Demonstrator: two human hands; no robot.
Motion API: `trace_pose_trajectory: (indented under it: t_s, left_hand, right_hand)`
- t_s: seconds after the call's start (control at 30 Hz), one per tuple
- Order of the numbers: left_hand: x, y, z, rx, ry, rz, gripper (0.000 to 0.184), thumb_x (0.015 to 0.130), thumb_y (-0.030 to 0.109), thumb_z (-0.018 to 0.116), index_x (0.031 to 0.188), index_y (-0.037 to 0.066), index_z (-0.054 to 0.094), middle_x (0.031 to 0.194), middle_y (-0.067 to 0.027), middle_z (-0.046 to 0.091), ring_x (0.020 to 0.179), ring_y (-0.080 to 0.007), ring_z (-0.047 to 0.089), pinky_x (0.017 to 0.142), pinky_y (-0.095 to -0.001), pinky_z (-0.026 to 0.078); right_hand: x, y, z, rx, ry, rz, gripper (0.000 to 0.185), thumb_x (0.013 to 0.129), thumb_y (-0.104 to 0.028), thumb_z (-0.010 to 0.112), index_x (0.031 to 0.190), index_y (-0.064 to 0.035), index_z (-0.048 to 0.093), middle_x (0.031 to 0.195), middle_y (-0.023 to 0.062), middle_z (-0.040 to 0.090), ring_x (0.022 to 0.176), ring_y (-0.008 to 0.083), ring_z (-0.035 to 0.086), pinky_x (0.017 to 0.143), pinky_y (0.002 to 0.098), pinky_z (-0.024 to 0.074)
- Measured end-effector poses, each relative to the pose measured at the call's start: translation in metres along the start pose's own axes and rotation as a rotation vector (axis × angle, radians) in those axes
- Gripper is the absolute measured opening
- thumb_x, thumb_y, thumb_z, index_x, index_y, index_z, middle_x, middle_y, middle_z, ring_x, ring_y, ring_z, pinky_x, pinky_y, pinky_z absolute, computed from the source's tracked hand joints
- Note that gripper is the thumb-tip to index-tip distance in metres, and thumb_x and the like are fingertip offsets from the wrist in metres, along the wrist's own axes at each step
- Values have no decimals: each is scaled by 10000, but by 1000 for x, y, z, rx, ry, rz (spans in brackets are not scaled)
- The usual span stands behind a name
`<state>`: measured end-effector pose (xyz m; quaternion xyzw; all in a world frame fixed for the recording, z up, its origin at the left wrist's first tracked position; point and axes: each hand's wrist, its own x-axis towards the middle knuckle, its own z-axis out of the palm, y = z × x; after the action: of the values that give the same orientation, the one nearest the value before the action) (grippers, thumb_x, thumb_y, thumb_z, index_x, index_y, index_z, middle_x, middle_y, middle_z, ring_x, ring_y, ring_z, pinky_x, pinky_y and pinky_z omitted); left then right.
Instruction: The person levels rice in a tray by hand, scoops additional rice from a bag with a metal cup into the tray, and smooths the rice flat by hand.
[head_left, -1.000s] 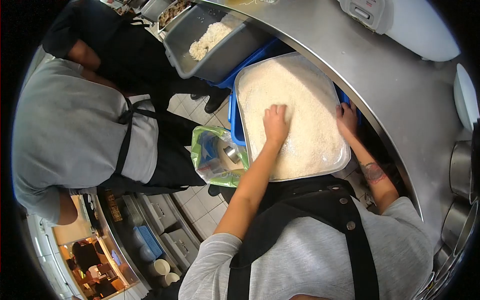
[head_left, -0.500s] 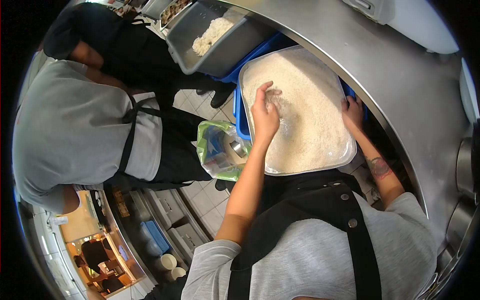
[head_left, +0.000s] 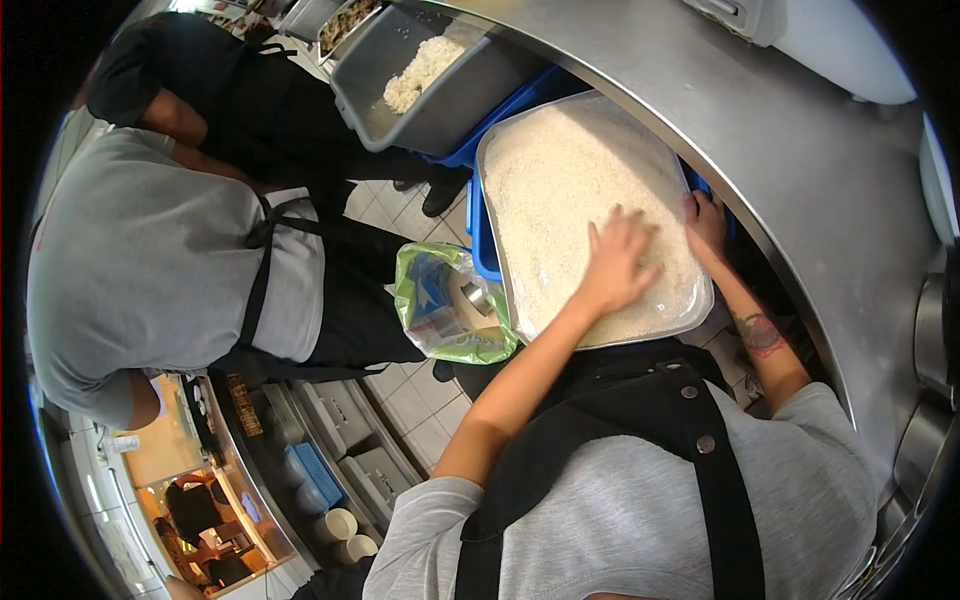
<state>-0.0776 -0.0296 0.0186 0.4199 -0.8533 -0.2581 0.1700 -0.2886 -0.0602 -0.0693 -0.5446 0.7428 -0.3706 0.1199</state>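
Observation:
A large tray with a rounded rim is full of pale, grainy crumbs that look like breadcrumbs. My left hand lies palm down on the crumbs near the tray's right front, its fingers spread and slightly blurred. At the right rim, my right hand grips the tray edge beside the steel counter. Glossy, clear film shows along the tray's near edge. Beneath the tray is a blue crate. Left of it, an open green-and-clear bag holds pale contents and a metal cup or scoop.
A grey bin with white clumped food stands at the back. A steel counter curves along the right. Two people in aprons, one in a grey shirt, stand close on the left. Drawers are at lower left.
My left hand has come down and to the right, from raised with curled fingers over the tray's left side to spread flat on the crumbs. The right hand stays on the rim.

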Motion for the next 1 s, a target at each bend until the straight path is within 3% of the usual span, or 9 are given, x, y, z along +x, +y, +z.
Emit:
trace_pose_trajectory:
  t_s: [0.17, 0.27, 0.33, 0.43, 0.53, 0.57, 0.6, 0.8, 1.0]
  left_hand:
    - [-1, -15, 35, 295, -158, 258, 647, 824, 540, 607, 1407, 303, 454, 1543, -77, 299, 1454, -408, 131, 1020, -806, 70]
    - [15, -35, 8, 459, -133, -11, 627, 834, 544, 604, 1403, 322, 459, 1545, -55, 297, 1451, -424, 119, 1035, -795, 75]
    - [17, -64, 3, 479, 49, -171, 563, 867, 483, 596, 1385, 297, 480, 1529, -81, 326, 1425, -449, 178, 1050, -771, 113]
    - [12, -92, 1, 418, 254, -276, 441, 876, 339, 606, 1293, 206, 557, 1415, -109, 450, 1315, -457, 343, 1022, -689, 273]
    - [1, -88, 0, 288, 267, -267, 324, 839, 191, 620, 1154, 121, 591, 1236, -126, 542, 1110, -416, 482, 904, -579, 393]
    - [-4, -80, 3, 297, 311, -241, 238, 799, 90, 614, 1036, 77, 597, 1095, -141, 571, 934, -387, 524, 791, -507, 434]
    - [-8, -76, 4, 192, 274, -256, 244, 775, 32, 607, 1018, 47, 599, 1033, -201, 592, 887, -419, 571, 787, -484, 468]
    - [-9, -31, -27, -162, 141, -430, 320, 752, -79, 521, 1049, -6, 619, 876, -303, 635, 865, -427, 644, 771, -458, 504]
    - [18, 9, -114, -305, 472, -140, 391, 744, -137, 401, 1067, -30, 594, 966, -277, 662, 968, -376, 666, 872, -399, 509]
  right_hand:
    - [1, 12, 9, -26, 43, -42, 326, 965, -317, 493, 996, -22, 628, 1224, 286, 525, 1153, 454, 481, 1000, 481, 376]
    - [-1, 2, 5, -20, 46, 15, 319, 966, -319, 490, 983, -30, 626, 1173, 274, 547, 1119, 449, 497, 970, 485, 393]
    - [-2, -3, 4, -4, 43, 29, 311, 965, -316, 492, 979, -35, 626, 1144, 268, 557, 1090, 448, 507, 946, 488, 403]
    - [-1, 9, 7, -22, 66, -37, 298, 961, -305, 499, 980, -37, 627, 1119, 263, 564, 1056, 449, 516, 919, 492, 413]
    - [0, 8, 12, -16, 80, -47, 288, 954, -290, 510, 985, -29, 627, 1115, 264, 564, 1044, 451, 518, 913, 488, 418]
    - [0, 8, 11, 1, 73, -41, 285, 951, -286, 515, 988, -27, 628, 1114, 265, 564, 1044, 451, 518, 912, 486, 419]
    - [0, 7, 9, 18, 66, -36, 282, 948, -281, 521, 992, -24, 628, 1114, 266, 564, 1044, 451, 519, 912, 484, 420]
    - [-2, -6, -1, 2, 36, 6, 304, 924, -300, 563, 1008, -16, 630, 1141, 249, 560, 1062, 442, 527, 919, 473, 427]
    - [0, -2, 2, -31, 13, 25, 307, 918, -311, 572, 1019, -27, 633, 1148, 243, 565, 1069, 436, 529, 918, 475, 429]
